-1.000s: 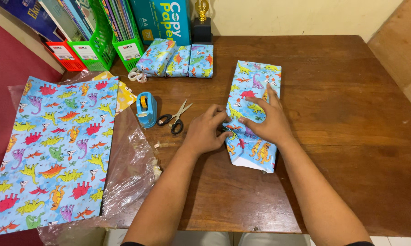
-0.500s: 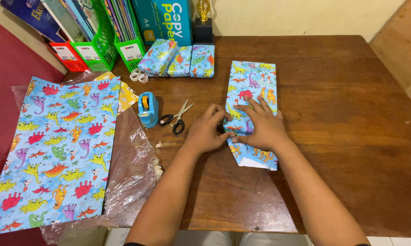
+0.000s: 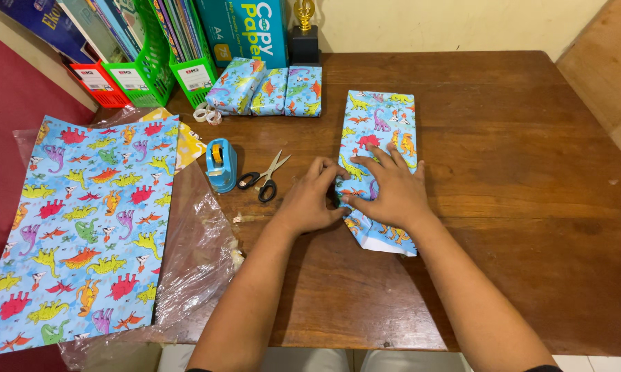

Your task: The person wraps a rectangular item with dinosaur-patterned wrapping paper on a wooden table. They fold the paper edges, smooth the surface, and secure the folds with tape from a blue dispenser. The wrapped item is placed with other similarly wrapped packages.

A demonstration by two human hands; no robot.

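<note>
1. Your wrapped parcel [image 3: 379,138] lies flat on the wooden table [image 3: 517,207], long axis running straight away from you, the open, unfolded paper end nearest you, the closed end pointing at the wall.
2. Your right hand [image 3: 386,193] lies flat on the parcel, fingers spread and pressing down, gripping nothing.
3. Your left hand [image 3: 309,200] sits at the parcel's left edge, fingers curled, tips pressed on the paper fold; whether they pinch it, can't tell.
4. Just left of your left fingers: scissors [image 3: 262,180], then a blue tape dispenser [image 3: 221,164].
5. Beyond your fingertips: small wrapped packages [image 3: 269,88] near the wall.
6. Far left: a flat dinosaur paper sheet [image 3: 76,227] on clear plastic [image 3: 200,255].
</note>
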